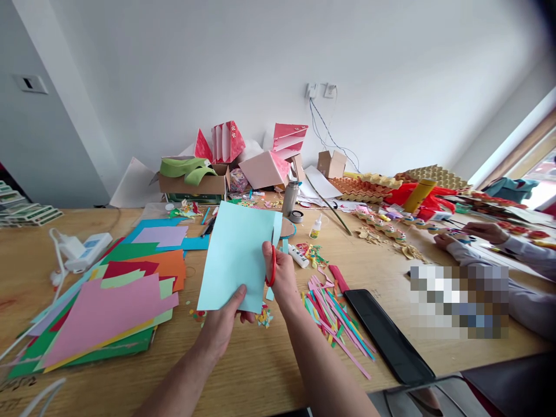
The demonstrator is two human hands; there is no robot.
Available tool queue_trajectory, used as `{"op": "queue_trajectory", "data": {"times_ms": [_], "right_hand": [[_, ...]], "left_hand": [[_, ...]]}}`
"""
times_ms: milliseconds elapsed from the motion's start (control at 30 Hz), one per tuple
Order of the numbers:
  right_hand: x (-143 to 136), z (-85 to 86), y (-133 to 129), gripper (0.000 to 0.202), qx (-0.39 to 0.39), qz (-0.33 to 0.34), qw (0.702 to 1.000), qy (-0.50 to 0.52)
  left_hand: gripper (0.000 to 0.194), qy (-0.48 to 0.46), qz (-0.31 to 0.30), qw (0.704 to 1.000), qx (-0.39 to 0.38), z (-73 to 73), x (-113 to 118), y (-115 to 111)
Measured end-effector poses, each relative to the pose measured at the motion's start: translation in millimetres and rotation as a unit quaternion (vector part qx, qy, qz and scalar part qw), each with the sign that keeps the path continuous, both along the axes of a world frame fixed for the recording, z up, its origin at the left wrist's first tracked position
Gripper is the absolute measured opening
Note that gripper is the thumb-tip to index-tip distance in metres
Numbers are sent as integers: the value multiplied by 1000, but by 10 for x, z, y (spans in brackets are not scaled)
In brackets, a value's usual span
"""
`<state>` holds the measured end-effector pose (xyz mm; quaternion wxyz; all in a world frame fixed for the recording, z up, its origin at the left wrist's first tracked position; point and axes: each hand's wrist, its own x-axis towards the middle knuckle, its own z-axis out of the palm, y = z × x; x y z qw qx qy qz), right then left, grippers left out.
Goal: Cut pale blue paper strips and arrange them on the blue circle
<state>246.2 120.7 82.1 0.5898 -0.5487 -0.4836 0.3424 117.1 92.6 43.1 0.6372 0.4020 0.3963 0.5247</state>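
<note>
A sheet of light blue paper (234,255) is held up over the table in the middle of the head view. My left hand (230,310) grips its lower edge, thumb on the front and fingers behind. In my right hand (281,272) is a pair of scissors with red handles (273,266), at the sheet's right side. Their blades point upward along that edge, where a narrow strip is partly cut. Small coloured paper scraps (264,317) lie on the table just below the sheet.
Coloured paper sheets (113,313) are piled at left, near a white power strip (89,252). Thin paper strips (334,313) and a black tray (386,333) lie at right. A glue bottle (316,227) and a steel flask (289,200) stand behind. Another person's hands (486,231) work at far right.
</note>
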Motion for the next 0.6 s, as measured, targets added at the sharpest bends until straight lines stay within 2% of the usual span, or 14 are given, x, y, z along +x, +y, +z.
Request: {"op": "queue_trajectory", "data": {"times_ms": [600], "right_hand": [[-19, 54, 12, 54, 16, 4, 1000, 26]], "left_hand": [[37, -1, 0, 1000, -6, 14, 4, -1]]}}
